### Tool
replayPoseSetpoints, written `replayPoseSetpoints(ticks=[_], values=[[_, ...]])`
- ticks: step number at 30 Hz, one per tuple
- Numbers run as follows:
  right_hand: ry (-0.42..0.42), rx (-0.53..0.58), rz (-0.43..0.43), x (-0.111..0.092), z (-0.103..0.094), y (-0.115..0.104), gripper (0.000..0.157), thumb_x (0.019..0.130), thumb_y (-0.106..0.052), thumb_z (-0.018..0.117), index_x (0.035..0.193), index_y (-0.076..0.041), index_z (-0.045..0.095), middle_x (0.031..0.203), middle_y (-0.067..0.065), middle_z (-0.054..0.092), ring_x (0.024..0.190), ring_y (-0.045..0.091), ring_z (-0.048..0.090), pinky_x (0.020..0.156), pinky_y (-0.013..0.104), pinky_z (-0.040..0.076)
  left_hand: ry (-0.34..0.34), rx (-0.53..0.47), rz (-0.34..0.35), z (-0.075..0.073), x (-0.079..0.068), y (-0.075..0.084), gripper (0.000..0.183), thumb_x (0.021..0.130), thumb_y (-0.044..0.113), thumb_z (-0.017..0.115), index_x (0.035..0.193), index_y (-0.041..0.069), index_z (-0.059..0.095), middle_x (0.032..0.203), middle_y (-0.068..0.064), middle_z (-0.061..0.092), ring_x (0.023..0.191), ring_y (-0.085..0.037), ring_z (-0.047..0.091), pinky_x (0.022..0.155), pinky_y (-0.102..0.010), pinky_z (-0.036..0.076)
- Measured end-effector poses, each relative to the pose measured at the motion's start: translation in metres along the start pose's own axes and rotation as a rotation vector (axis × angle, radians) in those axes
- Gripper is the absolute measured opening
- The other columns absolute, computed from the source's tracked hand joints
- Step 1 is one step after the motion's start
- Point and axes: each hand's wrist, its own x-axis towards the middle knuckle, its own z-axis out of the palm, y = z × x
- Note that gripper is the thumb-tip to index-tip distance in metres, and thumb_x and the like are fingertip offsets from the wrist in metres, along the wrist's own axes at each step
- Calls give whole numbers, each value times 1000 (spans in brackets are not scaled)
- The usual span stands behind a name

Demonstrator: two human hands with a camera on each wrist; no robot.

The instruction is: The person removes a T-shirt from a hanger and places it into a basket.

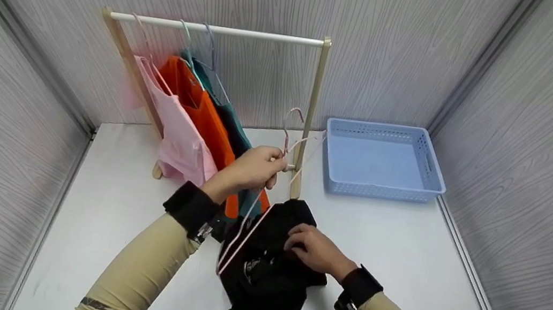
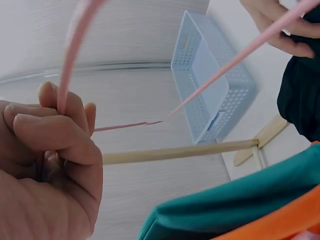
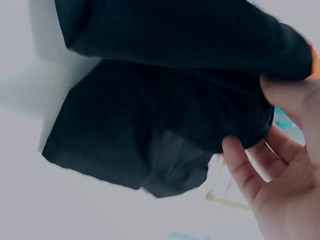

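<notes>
My left hand (image 1: 256, 165) grips a pink clothes hanger (image 1: 248, 243) just below its hook, with the fingers curled round the neck in the left wrist view. One end of the hanger reaches down over a black top (image 1: 280, 285), and the other points toward the blue basket. The top is bunched on the white table, a small pale print showing on it. At its right side my right hand (image 1: 317, 250) pinches the cloth. In the right wrist view the thumb and fingers (image 3: 240, 162) lie on either side of a fold of the black top (image 3: 125, 115).
A small clothes rack with a white rail (image 1: 266, 36) stands at the back. On hangers at its left hang a pink top (image 1: 180, 128), an orange top (image 1: 206, 113) and a teal top (image 1: 231, 124). A blue basket (image 1: 379, 192) sits at the back right, between grey walls.
</notes>
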Motion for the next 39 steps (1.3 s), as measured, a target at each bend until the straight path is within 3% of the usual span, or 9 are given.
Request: replayPoseSetpoints(ticks=[8,12,16,19,24,28,34,39], values=[[125,56,114,-14,-16,29,19,91,1,59,103,-7,71,104,8,68,101,26,64,88,44,51,-30,-108,-73,-20,-17,3,21,99,20,47,83,8,54,56,3,49,41,-8,34,40,-19,30],[120,55,149,-28,-22,41,19,92,0,58,104,-6,71,103,8,71,99,27,66,84,45,52,-24,-198,-95,-26,-14,5,19,103,21,45,95,7,56,61,3,50,42,-8,35,41,-18,30],[105,70,174,-37,-25,49,19,94,-2,56,105,-4,71,105,9,72,102,28,66,83,44,53,17,-291,-92,-35,5,14,25,105,22,42,118,6,55,65,2,54,41,-6,35,41,-17,32],[103,87,194,-42,-26,53,19,94,-3,56,105,-5,71,108,9,72,104,28,66,82,41,53,54,-315,-82,-46,23,25,29,105,23,42,123,5,57,66,2,55,40,-5,33,41,-17,31],[136,125,240,-50,-30,56,17,94,-3,57,103,-6,72,107,8,71,103,28,66,79,41,54,110,-359,-66,-64,45,50,28,104,21,43,120,4,60,62,3,55,39,-4,34,40,-18,31],[158,138,255,-55,-31,60,18,95,-4,57,103,-9,71,107,8,71,101,28,66,81,47,54,177,-366,-42,-76,63,67,25,103,20,45,104,2,63,58,3,54,39,-4,35,40,-17,32],[128,139,262,-63,-23,64,18,95,-4,56,104,-7,71,107,8,72,101,28,66,81,44,53,216,-411,-64,-76,92,64,27,102,16,44,84,3,61,59,3,54,40,-3,38,41,-16,34],[124,132,263,-62,-19,68,17,95,-4,57,102,-9,71,105,7,72,97,26,66,81,41,53,189,-422,-110,-65,107,53,30,103,17,39,96,0,63,67,1,59,42,-2,39,42,-15,36]])
